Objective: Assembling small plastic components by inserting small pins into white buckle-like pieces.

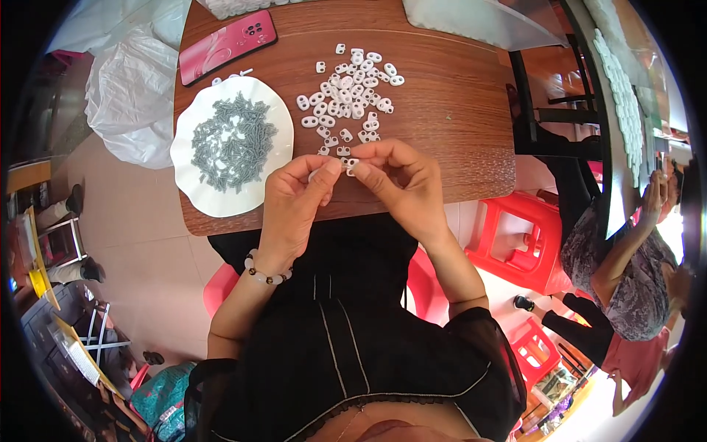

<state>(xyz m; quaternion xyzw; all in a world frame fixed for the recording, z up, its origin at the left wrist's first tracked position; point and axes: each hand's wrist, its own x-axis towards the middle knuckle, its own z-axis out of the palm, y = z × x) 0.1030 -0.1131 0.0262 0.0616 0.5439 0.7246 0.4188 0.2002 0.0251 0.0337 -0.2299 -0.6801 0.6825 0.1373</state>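
Both hands (346, 184) pinch small white clip (351, 164) above wooden table (442, 125).

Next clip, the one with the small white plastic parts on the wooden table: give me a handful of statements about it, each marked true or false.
1. Both hands hold a small white plastic piece between them above the near table edge. True; the left hand and right hand meet fingertip to fingertip there.
2. The white scalloped plate holds red beads. False; it holds a heap of small grey parts.
3. The pile of white plastic pieces lies loose on the wooden table. True.
4. The pink phone lies on the plate. False; it lies on the table, beyond the plate.
5. A bead bracelet is on the right wrist. False; it is on the left wrist.
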